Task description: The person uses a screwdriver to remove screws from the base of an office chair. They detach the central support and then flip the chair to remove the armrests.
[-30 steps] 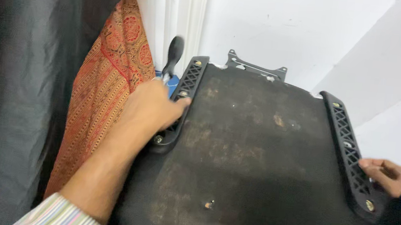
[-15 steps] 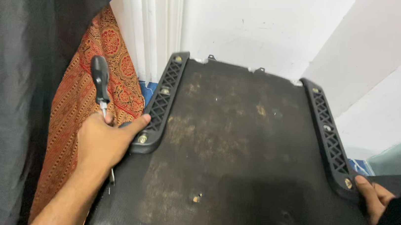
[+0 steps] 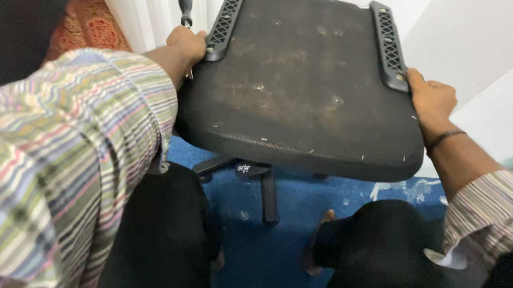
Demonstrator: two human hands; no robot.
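Worn mesh cloth, moulded plastic, patchy carpet

The chair seat (image 3: 304,85) wears matt black mesh cloth, rough and stained brown; its two lattice brackets (image 3: 389,45) are dull black plastic with brassy metal screws. The screwdriver (image 3: 185,4) handle looks smooth and slightly glossy. The striped shirt sleeve (image 3: 58,161) is woven cloth; the blue carpet (image 3: 270,253) is flecked.

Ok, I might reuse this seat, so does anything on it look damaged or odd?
Yes. The black fabric-covered seat pan is blotched with brownish stains across its middle and dotted with pale specks near its front edge. It is held tilted by the left hand and right hand, above the blue floor.
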